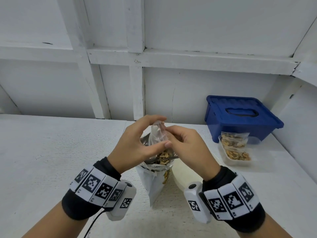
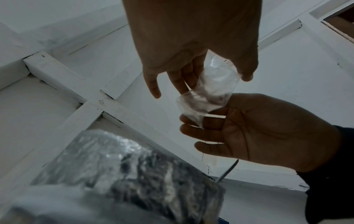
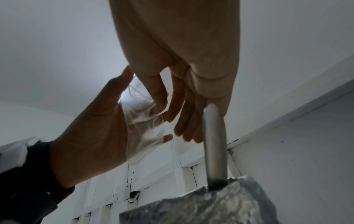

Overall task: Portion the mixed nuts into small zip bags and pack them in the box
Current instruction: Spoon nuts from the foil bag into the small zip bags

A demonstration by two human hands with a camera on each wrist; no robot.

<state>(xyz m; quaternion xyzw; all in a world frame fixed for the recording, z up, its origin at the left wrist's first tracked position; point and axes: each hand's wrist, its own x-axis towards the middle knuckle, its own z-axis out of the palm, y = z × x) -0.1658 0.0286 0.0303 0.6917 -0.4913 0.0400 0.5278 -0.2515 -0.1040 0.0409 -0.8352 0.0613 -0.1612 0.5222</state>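
Fingers of both hands, left hand (image 1: 135, 143) and right hand (image 1: 186, 148), pinch an empty zip bag (image 1: 157, 134), long axis upright, above the open nut pouch (image 1: 154, 170); blue box (image 1: 240, 115) stands right.

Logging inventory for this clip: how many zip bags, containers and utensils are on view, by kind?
Empty zip bag in both hands: 1
Filled zip bags in clear tub: at least 2
Clear tub: 1
Foil nut pouch: 1
Blue lidded box: 1
Spoon: 1
Total: 7

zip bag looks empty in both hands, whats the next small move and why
Probably pull the small zip bag's mouth open. Both the left hand and right hand pinch it above the open nut pouch, it holds no nuts, and a spoon stands in the pouch.
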